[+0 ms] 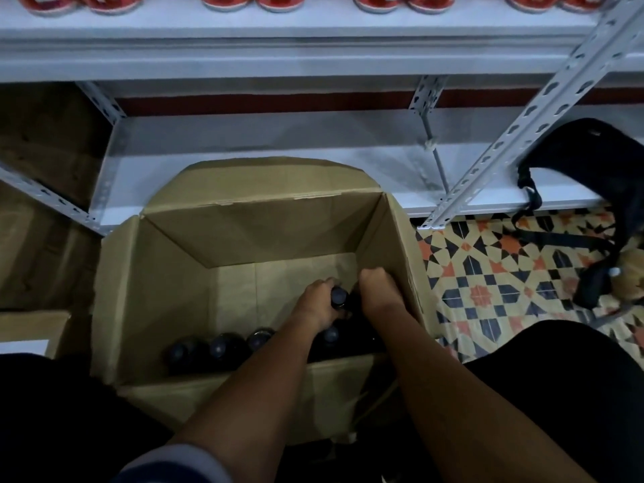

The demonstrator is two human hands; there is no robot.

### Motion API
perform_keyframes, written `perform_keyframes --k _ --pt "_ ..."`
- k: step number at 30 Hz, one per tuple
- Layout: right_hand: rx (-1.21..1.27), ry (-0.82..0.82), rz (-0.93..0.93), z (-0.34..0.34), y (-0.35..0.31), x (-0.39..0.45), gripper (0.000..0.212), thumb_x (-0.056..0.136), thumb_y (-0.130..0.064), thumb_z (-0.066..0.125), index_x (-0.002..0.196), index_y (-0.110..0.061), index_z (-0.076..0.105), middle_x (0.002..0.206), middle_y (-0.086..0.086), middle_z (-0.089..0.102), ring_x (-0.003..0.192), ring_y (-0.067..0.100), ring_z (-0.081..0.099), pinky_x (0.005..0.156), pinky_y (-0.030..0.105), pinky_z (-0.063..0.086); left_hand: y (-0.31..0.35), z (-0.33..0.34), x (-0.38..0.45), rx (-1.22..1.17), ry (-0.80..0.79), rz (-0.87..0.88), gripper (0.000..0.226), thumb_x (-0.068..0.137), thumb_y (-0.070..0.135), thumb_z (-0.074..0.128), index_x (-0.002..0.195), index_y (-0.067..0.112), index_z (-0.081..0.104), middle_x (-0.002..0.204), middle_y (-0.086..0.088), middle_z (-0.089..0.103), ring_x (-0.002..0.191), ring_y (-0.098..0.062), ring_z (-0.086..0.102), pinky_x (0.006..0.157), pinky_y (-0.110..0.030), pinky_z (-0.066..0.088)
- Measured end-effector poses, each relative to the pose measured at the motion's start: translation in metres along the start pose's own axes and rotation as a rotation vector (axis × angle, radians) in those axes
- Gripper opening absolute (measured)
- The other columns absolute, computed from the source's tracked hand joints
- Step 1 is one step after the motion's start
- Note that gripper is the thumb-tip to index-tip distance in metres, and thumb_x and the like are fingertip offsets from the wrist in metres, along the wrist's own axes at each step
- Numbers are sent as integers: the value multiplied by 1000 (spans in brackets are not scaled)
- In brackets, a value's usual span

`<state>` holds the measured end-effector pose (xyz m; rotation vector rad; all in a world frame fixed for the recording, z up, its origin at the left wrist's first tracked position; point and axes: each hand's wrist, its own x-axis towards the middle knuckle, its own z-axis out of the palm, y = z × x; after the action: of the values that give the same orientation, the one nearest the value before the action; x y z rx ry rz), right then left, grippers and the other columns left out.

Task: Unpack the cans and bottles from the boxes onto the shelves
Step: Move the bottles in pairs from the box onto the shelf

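An open cardboard box [167, 284] stands on the floor in front of the white shelves [265, 162]. Dark bottles with black caps stand along its near wall [223, 350]. Both my hands reach down into the box at its right side. My left hand [319, 303] grips the neck of a dark bottle [338, 297]. My right hand [378, 291] is curled down over another dark bottle beside the right wall; that bottle is mostly hidden under the hand. Red cans [226, 1] stand in a row on the upper shelf.
A slanted metal shelf post [515, 127] crosses at the right. A black bag [589, 190] hangs over the patterned tile floor [488, 273]. More cardboard boxes [31, 329] sit at the left. The lower shelf behind the box is bare.
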<state>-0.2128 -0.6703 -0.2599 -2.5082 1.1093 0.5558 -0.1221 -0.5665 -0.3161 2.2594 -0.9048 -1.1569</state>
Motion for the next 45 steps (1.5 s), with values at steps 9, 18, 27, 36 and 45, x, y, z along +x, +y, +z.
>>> perform_keyframes --k 9,18,27,36,45 --pt "543 4 103 4 -1 44 33 90 -6 69 120 1 58 115 19 63 109 31 62 77 27 40 -14 -15 35 -428 196 -64 44 79 15 86 112 28 60 106 6 69 105 -17 67 94 -30 52" --pt "615 -52 76 34 5 53 47 90 1 66 134 -5 53 125 16 62 117 31 59 77 15 34 -21 0 40 -450 169 -77 75 65 -5 90 128 14 54 109 5 65 100 -11 61 73 -12 46" --pt "721 -8 42 16 8 26 70 72 2 83 131 -12 48 122 8 62 113 21 58 91 29 46 -23 -21 15 -492 197 71 77 67 1 91 124 24 44 109 9 64 97 -4 62 81 -10 46" --pt "1077 117 -197 -33 2 -26 75 69 7 86 127 -17 45 120 -8 60 107 2 61 97 19 51 8 -84 -39 -693 288 294 85 45 33 100 117 26 57 121 -3 70 116 -16 66 108 -39 51" --pt "1308 321 -455 -119 -18 -68 67 78 -13 84 136 -21 54 130 -6 65 117 0 61 90 16 52 87 -148 -97 -820 417 499 66 70 40 88 129 28 60 124 1 72 120 -18 67 110 -51 49"
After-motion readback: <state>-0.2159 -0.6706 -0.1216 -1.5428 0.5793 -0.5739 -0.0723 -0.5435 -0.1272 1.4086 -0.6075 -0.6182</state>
